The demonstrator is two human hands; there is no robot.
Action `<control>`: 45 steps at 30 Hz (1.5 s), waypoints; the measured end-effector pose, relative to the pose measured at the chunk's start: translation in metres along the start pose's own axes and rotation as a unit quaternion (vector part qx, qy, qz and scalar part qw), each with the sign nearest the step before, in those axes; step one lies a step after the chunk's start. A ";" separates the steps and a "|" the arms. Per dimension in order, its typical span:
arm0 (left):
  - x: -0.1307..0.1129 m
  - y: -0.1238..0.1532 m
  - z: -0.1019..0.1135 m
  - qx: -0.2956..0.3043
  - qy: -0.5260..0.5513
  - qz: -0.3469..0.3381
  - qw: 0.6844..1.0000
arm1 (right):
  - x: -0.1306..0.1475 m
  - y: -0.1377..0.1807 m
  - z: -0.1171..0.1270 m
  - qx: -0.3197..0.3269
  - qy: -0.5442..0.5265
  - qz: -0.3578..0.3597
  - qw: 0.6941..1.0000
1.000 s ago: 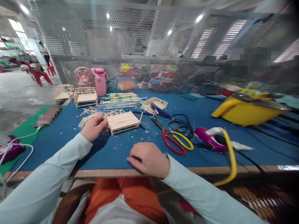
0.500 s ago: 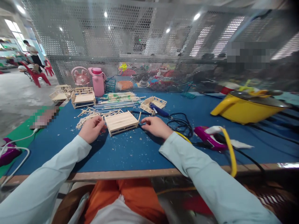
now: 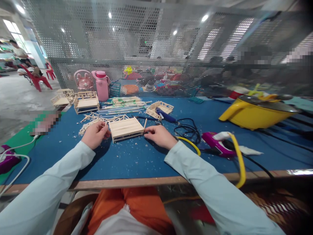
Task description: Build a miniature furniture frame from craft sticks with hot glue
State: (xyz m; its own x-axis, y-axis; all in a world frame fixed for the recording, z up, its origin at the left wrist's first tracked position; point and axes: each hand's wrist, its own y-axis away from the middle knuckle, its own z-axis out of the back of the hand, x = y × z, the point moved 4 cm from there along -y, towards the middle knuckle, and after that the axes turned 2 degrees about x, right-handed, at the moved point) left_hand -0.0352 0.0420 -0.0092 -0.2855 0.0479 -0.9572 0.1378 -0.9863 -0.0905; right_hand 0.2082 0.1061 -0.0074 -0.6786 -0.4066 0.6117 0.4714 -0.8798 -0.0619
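Note:
In the middle of the table lies a small model platform (image 3: 126, 128) made of pale wooden sticks, with a flat slatted top. A short wooden stick (image 3: 145, 123) stands slightly tilted at its right corner. The fingertips of my right hand (image 3: 160, 135) are closed at the foot of that stick, against the platform's corner. On the other side, my left hand (image 3: 94, 135) is curled beside the left edge, thumb and fingers pinched together. Whatever the left fingers may hold is too small to make out. Loose short sticks (image 3: 91, 125) are heaped behind my left hand.
Finished-looking stick models (image 3: 86, 102) stand back left, near a pink bottle (image 3: 102, 86). A blue glue gun (image 3: 166, 116) rests on another stick frame (image 3: 154, 110), its black cable (image 3: 189, 130) coiled alongside. To the right are a yellow pot (image 3: 259, 114) and a purple-white device (image 3: 217, 143).
My right hand has moved left, bringing its fingertips to the foot of the upright stick. My left hand stays beside the platform's left edge. The view has shifted slightly.

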 end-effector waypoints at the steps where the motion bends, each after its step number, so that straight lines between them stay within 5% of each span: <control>1: 0.000 0.000 0.000 -0.004 0.002 0.002 1.000 | 0.001 0.001 0.000 0.003 -0.005 -0.002 1.000; 7: 0.000 0.000 0.000 -0.016 0.002 0.012 1.000 | 0.004 0.004 0.000 -0.001 0.010 -0.007 1.000; 13: 0.002 0.000 0.002 -0.026 -0.018 0.014 0.999 | -0.003 0.004 0.009 -0.100 0.120 -0.041 0.987; 20: 0.004 -0.001 0.002 -0.022 -0.027 0.017 0.999 | -0.008 0.003 0.007 -0.090 0.184 -0.034 0.978; 22: 0.003 -0.001 0.002 -0.021 -0.027 0.016 0.999 | -0.006 0.004 0.010 -0.123 0.159 0.000 0.980; 26: 0.004 -0.002 0.001 -0.015 -0.024 0.013 1.000 | 0.006 0.011 0.021 -0.220 0.067 0.180 0.956; 29: 0.004 -0.001 0.001 -0.017 -0.023 0.013 1.000 | 0.010 0.014 0.021 -0.232 0.069 0.251 0.937; 45: 0.003 -0.001 0.001 -0.023 -0.029 0.020 0.999 | 0.011 0.014 0.020 -0.237 0.079 0.282 0.926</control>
State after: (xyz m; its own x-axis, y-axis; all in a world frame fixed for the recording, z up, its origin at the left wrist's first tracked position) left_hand -0.0372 0.0426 -0.0119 -0.3337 -0.0022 -0.9427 0.1942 -0.9787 -0.0665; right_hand 0.2185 0.0944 0.0141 -0.4913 -0.8322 0.2571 0.5004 -0.5113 -0.6987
